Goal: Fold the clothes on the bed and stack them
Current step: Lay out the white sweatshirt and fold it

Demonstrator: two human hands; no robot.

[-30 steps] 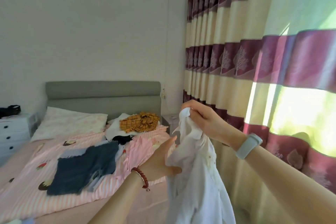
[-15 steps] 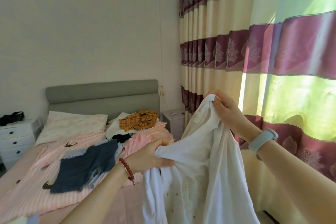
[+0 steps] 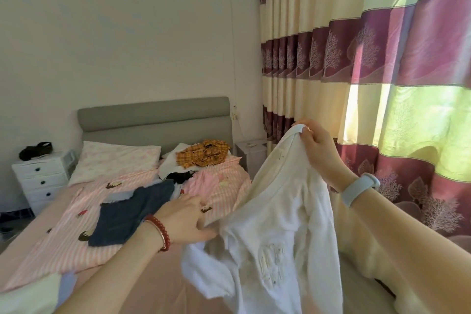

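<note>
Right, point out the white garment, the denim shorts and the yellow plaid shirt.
white garment (image 3: 275,216): head view, on the chest fabric below the neckline.
denim shorts (image 3: 130,211): head view, on the dark blue middle of the shorts.
yellow plaid shirt (image 3: 204,153): head view, on the crumpled middle of the fabric.

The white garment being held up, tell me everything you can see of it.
The white garment looks like a soft knit top with faint embroidery on its front. It hangs unfolded in the air beside the bed. The right hand pinches its top edge and holds it up; the left hand touches its lower left side, fingers fairly straight.
</note>
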